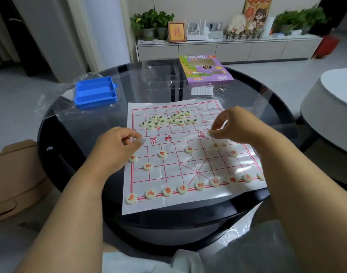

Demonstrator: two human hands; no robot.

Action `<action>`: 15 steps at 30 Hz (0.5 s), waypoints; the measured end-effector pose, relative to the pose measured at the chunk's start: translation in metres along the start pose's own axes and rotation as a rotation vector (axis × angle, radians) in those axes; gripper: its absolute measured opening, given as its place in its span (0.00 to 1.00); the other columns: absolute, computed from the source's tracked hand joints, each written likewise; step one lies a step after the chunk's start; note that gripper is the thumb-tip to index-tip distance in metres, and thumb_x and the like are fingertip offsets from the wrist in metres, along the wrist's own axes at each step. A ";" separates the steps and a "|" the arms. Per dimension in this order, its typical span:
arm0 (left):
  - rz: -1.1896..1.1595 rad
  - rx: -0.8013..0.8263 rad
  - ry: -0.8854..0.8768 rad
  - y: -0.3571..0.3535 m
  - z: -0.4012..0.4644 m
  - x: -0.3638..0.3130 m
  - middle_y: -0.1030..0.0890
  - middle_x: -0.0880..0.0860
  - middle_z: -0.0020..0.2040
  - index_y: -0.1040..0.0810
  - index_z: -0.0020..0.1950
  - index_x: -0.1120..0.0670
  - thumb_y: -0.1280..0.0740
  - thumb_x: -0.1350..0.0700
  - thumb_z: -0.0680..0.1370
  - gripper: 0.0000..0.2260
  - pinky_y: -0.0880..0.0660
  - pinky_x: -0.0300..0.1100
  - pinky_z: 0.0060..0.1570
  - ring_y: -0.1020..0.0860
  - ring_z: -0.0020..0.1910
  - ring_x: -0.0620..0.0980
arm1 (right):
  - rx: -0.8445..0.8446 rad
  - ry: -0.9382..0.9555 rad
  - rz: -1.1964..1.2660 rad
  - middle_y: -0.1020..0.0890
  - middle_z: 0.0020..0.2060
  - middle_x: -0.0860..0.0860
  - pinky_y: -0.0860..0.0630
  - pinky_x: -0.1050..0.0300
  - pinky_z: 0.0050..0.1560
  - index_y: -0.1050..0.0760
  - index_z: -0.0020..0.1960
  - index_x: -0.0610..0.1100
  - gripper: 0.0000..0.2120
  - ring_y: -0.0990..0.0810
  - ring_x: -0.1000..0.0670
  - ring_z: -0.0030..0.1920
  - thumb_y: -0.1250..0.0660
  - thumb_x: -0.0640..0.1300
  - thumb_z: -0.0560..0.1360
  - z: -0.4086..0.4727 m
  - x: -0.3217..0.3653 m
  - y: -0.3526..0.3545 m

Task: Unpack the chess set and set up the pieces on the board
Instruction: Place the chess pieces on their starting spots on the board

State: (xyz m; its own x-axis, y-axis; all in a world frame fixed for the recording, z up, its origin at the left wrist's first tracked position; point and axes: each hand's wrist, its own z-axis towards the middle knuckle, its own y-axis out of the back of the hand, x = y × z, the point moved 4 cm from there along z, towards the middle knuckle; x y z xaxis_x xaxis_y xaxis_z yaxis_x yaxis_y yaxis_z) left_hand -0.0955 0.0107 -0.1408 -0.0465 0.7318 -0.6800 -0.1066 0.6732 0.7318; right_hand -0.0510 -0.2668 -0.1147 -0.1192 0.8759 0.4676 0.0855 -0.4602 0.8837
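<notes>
Your right hand (228, 125) pinches one round cream piece (212, 132) over the white paper board's (168, 201) river line; your left hand (119, 146), fingers curled, seems empty. Black-lettered unplaced pieces (164, 120) cluster beyond both, nearer your left

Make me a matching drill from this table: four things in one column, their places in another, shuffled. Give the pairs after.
Things:
1. blue tray
2. purple box
3. black-lettered pieces
4. red-lettered row

Places:
A. along the board's near edge
B. off the board, far left on the table
C. bunched on the board's far half
D. beyond the board's far right corner

Pairs: 1-B, 2-D, 3-C, 4-A
</notes>
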 end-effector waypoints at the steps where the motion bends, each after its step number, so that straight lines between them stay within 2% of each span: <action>1: 0.001 0.004 0.007 -0.003 0.002 -0.002 0.25 0.43 0.45 0.23 0.52 0.46 0.33 0.48 0.77 0.06 0.31 0.32 0.30 0.25 0.41 0.44 | 0.003 -0.010 -0.003 0.18 0.37 0.53 0.33 0.64 0.28 0.18 0.41 0.48 0.06 0.22 0.55 0.33 0.26 0.49 0.69 -0.002 -0.007 0.002; 4: 0.017 0.003 0.012 -0.011 0.008 -0.005 0.26 0.41 0.46 0.22 0.53 0.44 0.34 0.47 0.77 0.06 0.31 0.33 0.32 0.25 0.42 0.44 | 0.003 -0.053 -0.041 0.19 0.36 0.55 0.35 0.64 0.28 0.20 0.40 0.49 0.03 0.25 0.58 0.33 0.26 0.48 0.69 -0.008 -0.025 0.007; 8: 0.063 0.011 -0.024 -0.018 0.012 -0.009 0.25 0.43 0.49 0.21 0.56 0.45 0.34 0.47 0.77 0.09 0.32 0.32 0.37 0.27 0.44 0.43 | 0.005 -0.096 -0.096 0.19 0.35 0.56 0.33 0.64 0.30 0.21 0.38 0.51 0.04 0.23 0.57 0.35 0.27 0.46 0.69 -0.012 -0.047 0.008; 11: 0.075 0.018 -0.036 -0.024 0.015 -0.011 0.25 0.43 0.50 0.20 0.56 0.44 0.34 0.47 0.77 0.09 0.32 0.32 0.37 0.28 0.44 0.42 | 0.028 -0.142 -0.102 0.19 0.37 0.55 0.30 0.63 0.30 0.19 0.40 0.49 0.02 0.22 0.55 0.36 0.28 0.47 0.70 -0.016 -0.058 0.008; 15: 0.070 0.026 -0.042 -0.030 0.017 -0.015 0.26 0.41 0.48 0.20 0.57 0.45 0.34 0.47 0.77 0.09 0.30 0.35 0.40 0.28 0.44 0.41 | 0.025 -0.149 -0.139 0.18 0.38 0.53 0.32 0.63 0.30 0.19 0.42 0.48 0.04 0.22 0.53 0.38 0.28 0.48 0.71 -0.019 -0.064 0.008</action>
State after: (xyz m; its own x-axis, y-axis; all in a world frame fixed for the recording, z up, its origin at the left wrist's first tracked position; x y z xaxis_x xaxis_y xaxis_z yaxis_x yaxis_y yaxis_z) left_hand -0.0752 -0.0182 -0.1517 -0.0115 0.7803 -0.6253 -0.0783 0.6227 0.7785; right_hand -0.0614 -0.3297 -0.1374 0.0162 0.9434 0.3314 0.1033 -0.3312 0.9379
